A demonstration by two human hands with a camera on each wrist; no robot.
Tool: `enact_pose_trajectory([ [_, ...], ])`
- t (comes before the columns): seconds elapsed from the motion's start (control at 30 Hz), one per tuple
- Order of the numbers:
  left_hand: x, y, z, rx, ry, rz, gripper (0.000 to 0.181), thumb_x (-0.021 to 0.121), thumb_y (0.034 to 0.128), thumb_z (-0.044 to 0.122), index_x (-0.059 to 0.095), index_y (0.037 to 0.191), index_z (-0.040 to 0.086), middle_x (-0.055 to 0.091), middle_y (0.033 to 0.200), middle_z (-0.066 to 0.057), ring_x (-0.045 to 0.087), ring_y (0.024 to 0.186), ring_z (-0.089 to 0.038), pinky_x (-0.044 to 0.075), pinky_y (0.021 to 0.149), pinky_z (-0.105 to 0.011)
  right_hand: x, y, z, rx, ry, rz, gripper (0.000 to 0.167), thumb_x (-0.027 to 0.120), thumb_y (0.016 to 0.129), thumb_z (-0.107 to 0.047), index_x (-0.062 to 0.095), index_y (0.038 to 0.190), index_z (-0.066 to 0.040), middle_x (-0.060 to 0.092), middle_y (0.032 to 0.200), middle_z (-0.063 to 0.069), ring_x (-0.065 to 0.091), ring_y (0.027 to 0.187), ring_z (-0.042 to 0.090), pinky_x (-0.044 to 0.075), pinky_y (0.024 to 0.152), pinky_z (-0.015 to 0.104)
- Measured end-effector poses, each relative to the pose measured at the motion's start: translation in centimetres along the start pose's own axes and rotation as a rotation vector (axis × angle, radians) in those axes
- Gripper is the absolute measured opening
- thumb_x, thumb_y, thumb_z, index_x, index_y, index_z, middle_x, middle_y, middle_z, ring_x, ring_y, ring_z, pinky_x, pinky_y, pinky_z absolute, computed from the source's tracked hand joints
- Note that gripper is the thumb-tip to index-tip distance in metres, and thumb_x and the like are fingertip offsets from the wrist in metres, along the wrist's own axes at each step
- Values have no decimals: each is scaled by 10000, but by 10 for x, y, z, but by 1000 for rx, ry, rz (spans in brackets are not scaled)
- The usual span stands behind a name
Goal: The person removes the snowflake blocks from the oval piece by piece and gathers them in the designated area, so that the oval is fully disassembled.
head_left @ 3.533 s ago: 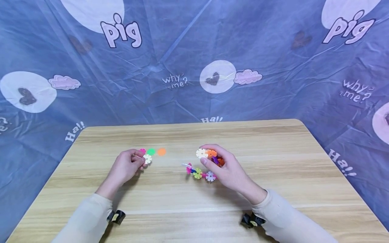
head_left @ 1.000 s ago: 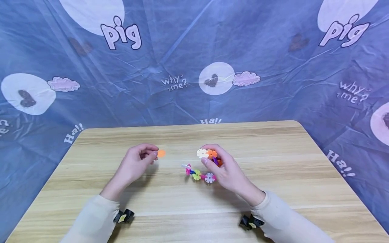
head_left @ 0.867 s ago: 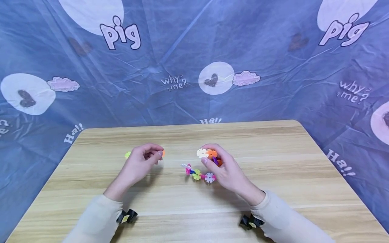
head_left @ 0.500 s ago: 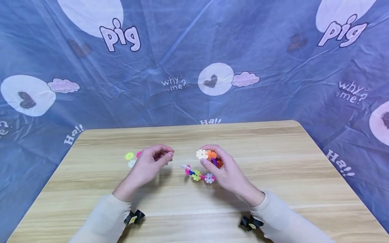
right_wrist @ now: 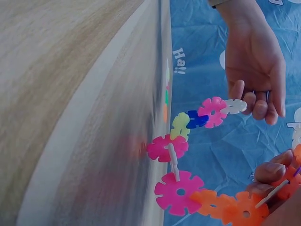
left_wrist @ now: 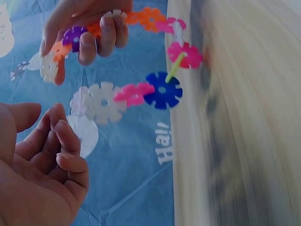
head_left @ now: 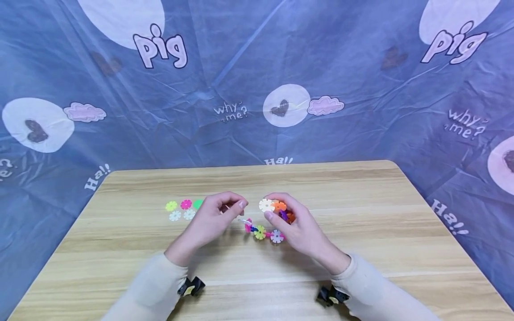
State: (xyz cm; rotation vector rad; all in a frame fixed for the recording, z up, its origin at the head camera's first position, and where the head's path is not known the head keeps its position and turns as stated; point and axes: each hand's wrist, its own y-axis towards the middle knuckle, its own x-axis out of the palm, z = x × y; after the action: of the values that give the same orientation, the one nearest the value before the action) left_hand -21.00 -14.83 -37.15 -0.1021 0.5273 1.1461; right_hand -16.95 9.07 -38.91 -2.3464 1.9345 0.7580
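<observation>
My right hand (head_left: 299, 225) grips a chain of interlocking plastic snowflake discs (head_left: 260, 232) in white, orange, purple, pink, blue and yellow-green. A cream-white disc (head_left: 266, 205) pokes out at its thumb and fingertips, and the rest of the chain hangs in a curve below. My left hand (head_left: 213, 218) hovers beside the chain's free end, fingers loosely bent. Nothing shows between its thumb and fingers in the left wrist view. Close to those fingers is the white end disc (left_wrist: 104, 102), which joins a pink one (left_wrist: 135, 94). From the right wrist, the white end (right_wrist: 235, 106) appears near the left fingertips; contact is unclear.
Loose discs lie flat on the wooden table (head_left: 249, 285) left of the left hand: yellow-green (head_left: 171, 206), pink (head_left: 186, 204), green (head_left: 198, 204) and two white (head_left: 175, 216). An orange one (right_wrist: 165, 113) shows in the right wrist view. A blue printed cloth (head_left: 241, 133) stands behind.
My left hand has left the white disc among the loose ones and travelled right, over the green and orange discs, to the chain's free end. My right hand has stayed in place with the chain.
</observation>
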Motion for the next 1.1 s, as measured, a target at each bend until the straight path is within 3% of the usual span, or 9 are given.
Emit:
enact_pose_trajectory([
  [0.2, 9, 2, 7, -14, -29, -38, 212, 618, 1011, 298, 744, 1053, 132, 690, 850, 12, 622, 815, -341, 502, 658, -306, 0, -2, -3, 19, 11, -14, 328, 673, 980, -293, 597, 1298, -302, 635, 1109, -17, 619, 848, 209, 561, 727, 326],
  [0.33, 13, 3, 11, -2, -66, -68, 243, 602, 1021, 303, 742, 989, 108, 672, 812, -12, 598, 796, -374, 486, 641, -295, 1, -2, -3, 12, 26, -25, 328, 676, 980, -281, 603, 1300, -285, 643, 1123, -14, 637, 878, 209, 572, 752, 332],
  [0.6, 19, 5, 15, -46, -170, -110, 278, 596, 1025, 248, 729, 875, 56, 661, 770, -53, 545, 686, -255, 447, 569, -250, 1, -1, -3, -12, 52, -54, 366, 703, 962, -242, 614, 1315, -217, 661, 1141, 11, 661, 918, 206, 585, 770, 327],
  [0.7, 21, 6, 16, -76, -237, -100, 298, 593, 1021, 212, 709, 830, 14, 652, 741, -60, 532, 687, -224, 435, 592, -251, -1, -2, -3, -9, 35, -51, 425, 728, 941, -231, 597, 1343, -188, 676, 1123, 14, 672, 934, 211, 589, 765, 345],
  [0.9, 19, 5, 14, -181, -354, -45, 265, 592, 1006, 172, 685, 804, 28, 629, 707, -43, 551, 746, -197, 465, 742, -312, -8, -3, -1, -5, -49, -28, 448, 746, 926, -244, 586, 1345, -232, 681, 1004, -21, 654, 969, 194, 545, 836, 417],
  [1.0, 18, 5, 12, -207, -375, -24, 242, 586, 1004, 149, 688, 821, 28, 627, 704, -34, 564, 741, -194, 472, 787, -323, -10, -3, 2, 4, -34, -56, 416, 714, 952, -234, 587, 1345, -187, 682, 1072, -3, 654, 967, 200, 551, 852, 381],
  [1.1, 18, 6, 10, -213, -373, -4, 237, 582, 1002, 145, 690, 833, 18, 632, 706, -29, 566, 733, -187, 470, 796, -322, -8, -4, 4, 8, -5, -75, 388, 682, 975, -223, 589, 1346, -154, 681, 1124, 45, 658, 931, 237, 568, 790, 325],
])
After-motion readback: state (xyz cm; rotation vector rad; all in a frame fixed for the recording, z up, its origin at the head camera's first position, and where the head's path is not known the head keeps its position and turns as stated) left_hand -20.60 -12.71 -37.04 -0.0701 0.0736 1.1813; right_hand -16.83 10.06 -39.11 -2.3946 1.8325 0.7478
